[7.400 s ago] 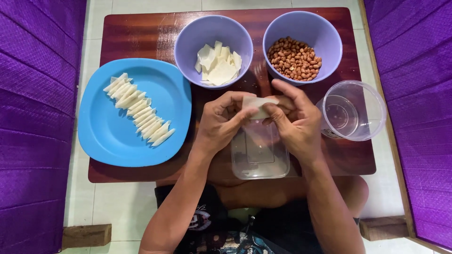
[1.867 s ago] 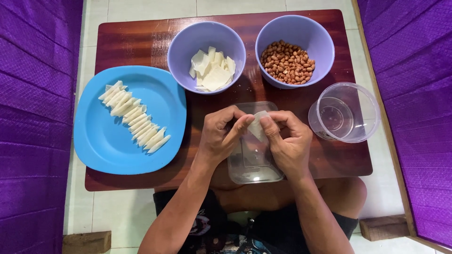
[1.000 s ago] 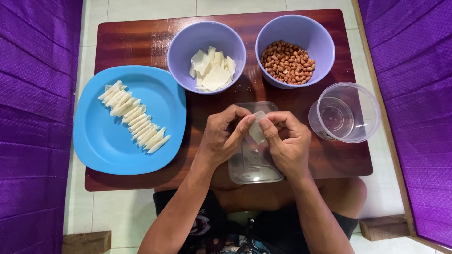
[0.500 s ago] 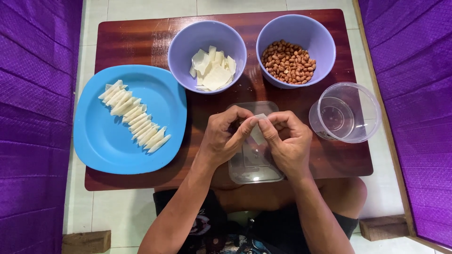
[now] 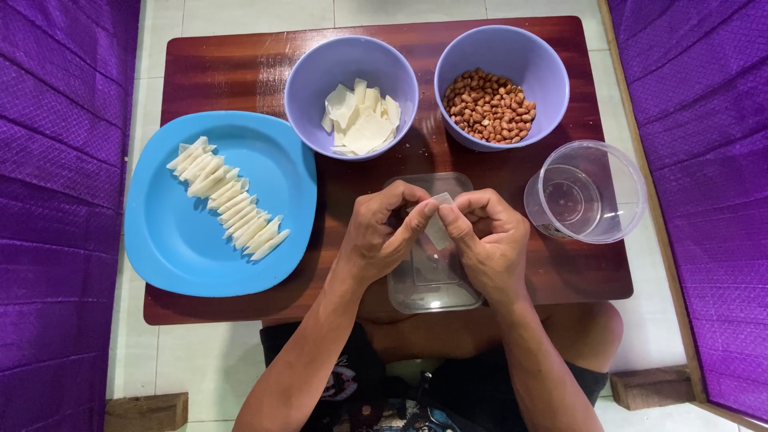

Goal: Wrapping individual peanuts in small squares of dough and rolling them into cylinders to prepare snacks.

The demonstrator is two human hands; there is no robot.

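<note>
My left hand (image 5: 374, 237) and my right hand (image 5: 488, 240) meet above the middle of the table (image 5: 240, 76), near its front edge. Both pinch one small white wrapper (image 5: 437, 230) between thumb and fingertips, the fingers pressed close together around it. Only a narrow strip of the wrapper shows between my fingers; the rest is hidden, so I cannot tell if something is inside it or how it is folded.

Under my hands lies a clear flat lid (image 5: 432, 290). My hands cover its middle part, and it is hard to see because it is transparent. Its front part reaches over the front edge of the table.

At the left edge sits a blue plate (image 5: 172, 248) with a row of folded white pieces (image 5: 226, 202), lying side by side; the plate hangs a little over the table's left side. Near the back edge stand two purple bowls: the left bowl (image 5: 308, 76) holds loose white wrappers (image 5: 360, 118), the right bowl (image 5: 544, 68) holds peanuts (image 5: 488, 106). At the right edge stands a clear round tub (image 5: 588, 190); I cannot make out anything in it.

My forearms leave the picture at the bottom.
</note>
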